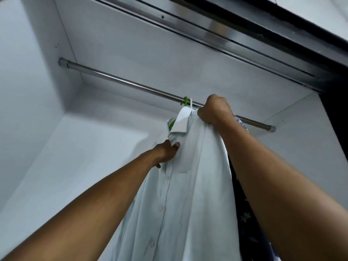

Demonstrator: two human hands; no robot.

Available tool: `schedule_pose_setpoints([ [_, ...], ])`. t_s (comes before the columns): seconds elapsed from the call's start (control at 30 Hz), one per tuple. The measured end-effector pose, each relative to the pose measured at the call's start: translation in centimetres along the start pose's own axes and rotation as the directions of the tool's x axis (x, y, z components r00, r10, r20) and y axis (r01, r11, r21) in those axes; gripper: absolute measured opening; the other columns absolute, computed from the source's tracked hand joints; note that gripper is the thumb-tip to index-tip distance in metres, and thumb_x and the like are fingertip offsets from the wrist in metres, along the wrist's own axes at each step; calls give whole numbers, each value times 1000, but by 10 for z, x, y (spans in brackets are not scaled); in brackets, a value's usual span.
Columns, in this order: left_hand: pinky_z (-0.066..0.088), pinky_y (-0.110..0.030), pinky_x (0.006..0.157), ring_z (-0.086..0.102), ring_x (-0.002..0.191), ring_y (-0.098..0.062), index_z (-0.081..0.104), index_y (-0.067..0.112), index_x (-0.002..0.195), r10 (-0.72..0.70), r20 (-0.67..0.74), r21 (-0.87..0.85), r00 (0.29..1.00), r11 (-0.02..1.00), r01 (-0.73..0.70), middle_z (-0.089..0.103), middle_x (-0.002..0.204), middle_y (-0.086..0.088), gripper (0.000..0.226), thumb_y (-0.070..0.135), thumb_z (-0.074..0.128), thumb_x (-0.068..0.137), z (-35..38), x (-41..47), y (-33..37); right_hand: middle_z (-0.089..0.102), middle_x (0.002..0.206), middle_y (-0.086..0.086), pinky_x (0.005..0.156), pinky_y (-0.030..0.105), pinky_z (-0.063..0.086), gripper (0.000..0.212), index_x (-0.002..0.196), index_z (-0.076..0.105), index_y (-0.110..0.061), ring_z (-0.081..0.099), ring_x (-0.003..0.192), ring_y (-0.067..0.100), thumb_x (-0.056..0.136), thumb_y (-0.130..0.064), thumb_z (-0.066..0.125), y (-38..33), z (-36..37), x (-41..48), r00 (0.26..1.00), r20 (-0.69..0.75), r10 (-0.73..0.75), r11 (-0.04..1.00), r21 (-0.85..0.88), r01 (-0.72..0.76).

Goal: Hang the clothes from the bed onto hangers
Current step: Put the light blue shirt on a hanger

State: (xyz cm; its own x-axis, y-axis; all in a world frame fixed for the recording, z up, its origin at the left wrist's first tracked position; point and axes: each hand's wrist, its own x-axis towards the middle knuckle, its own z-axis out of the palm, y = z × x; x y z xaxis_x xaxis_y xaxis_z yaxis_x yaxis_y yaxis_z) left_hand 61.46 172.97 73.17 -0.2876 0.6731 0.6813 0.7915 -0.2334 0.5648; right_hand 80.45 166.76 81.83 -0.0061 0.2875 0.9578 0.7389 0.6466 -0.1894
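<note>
A pale mint button-up shirt (190,185) hangs inside a white wardrobe from the metal rail (120,81). Its white collar (182,120) is turned up. A green hanger hook (185,101) and a thin white hook sit on the rail just above the collar. My left hand (167,152) pinches the shirt's front placket below the collar. My right hand (216,111) grips the shirt's shoulder fabric up at the rail, fist closed round the cloth. The hanger's body is mostly hidden inside the shirt.
A dark patterned garment (244,217) hangs to the right, behind my right forearm. The rail's left stretch is bare. White wardrobe walls (105,144) close in on the back and the left, and a sliding-door track (235,40) runs overhead.
</note>
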Motion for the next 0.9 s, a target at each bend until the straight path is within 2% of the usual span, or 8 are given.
schedule_pose_setpoints([
  [0.1,61,-49,86,53,130,-33,23,22,162,4,2,-44,1000,999,-4,42,157,-10,69,60,30,106,6,-6,-4,64,105,20,77,35,47,16,95,62,-6,64,103,43,87,-19,63,7,-6,-11,996,-86,-29,999,43,33],
  [0.23,60,-50,89,54,128,-33,29,22,159,27,-31,-110,999,993,-31,46,154,-9,64,57,33,106,1,-12,-11,71,94,17,78,38,54,26,93,73,-10,64,92,44,85,-30,59,23,-26,-33,963,-267,-24,995,92,50],
  [0.33,57,-46,94,52,128,-32,32,17,158,29,-132,-101,991,994,-42,44,155,-8,62,53,35,107,-8,-20,-19,76,106,10,89,41,55,38,103,76,-22,66,103,38,83,-44,53,49,-37,-44,939,-343,15,986,163,44],
  [0.4,55,-47,98,51,131,-33,34,17,157,20,-156,-110,988,993,-38,43,156,-10,64,55,35,107,-12,-26,-26,72,119,7,96,41,52,46,118,72,-23,63,113,33,87,-53,54,70,-38,-48,966,-249,71,967,253,-6],
  [0.5,55,-52,100,51,134,-33,32,22,159,-26,-56,-185,998,983,16,41,159,-9,74,68,35,102,-15,-42,-29,68,86,0,78,34,50,33,89,67,-17,63,85,23,88,-49,59,92,-28,-51,991,22,129,857,501,-123],
  [0.7,51,-57,104,52,135,-33,25,24,162,-66,113,-222,991,971,90,45,154,-11,82,75,27,98,-6,-125,-12,55,67,-4,61,33,37,21,76,57,-20,48,62,16,81,-40,60,94,-14,-86,989,114,99,756,637,-149],
  [0.8,50,-57,105,51,135,-32,27,24,161,-128,113,-230,985,961,151,50,141,-7,85,79,24,96,-3,-176,-3,64,92,0,73,37,46,32,99,62,-18,57,84,23,88,-48,59,88,-27,-121,991,132,4,852,519,-73],
  [0.9,48,-57,107,52,132,-32,30,25,160,-186,65,-190,980,962,195,48,146,-7,83,79,22,96,0,-230,4,66,116,6,85,39,47,40,124,56,-16,60,102,29,98,-46,55,90,-40,-167,977,192,-92,884,467,-9],
])
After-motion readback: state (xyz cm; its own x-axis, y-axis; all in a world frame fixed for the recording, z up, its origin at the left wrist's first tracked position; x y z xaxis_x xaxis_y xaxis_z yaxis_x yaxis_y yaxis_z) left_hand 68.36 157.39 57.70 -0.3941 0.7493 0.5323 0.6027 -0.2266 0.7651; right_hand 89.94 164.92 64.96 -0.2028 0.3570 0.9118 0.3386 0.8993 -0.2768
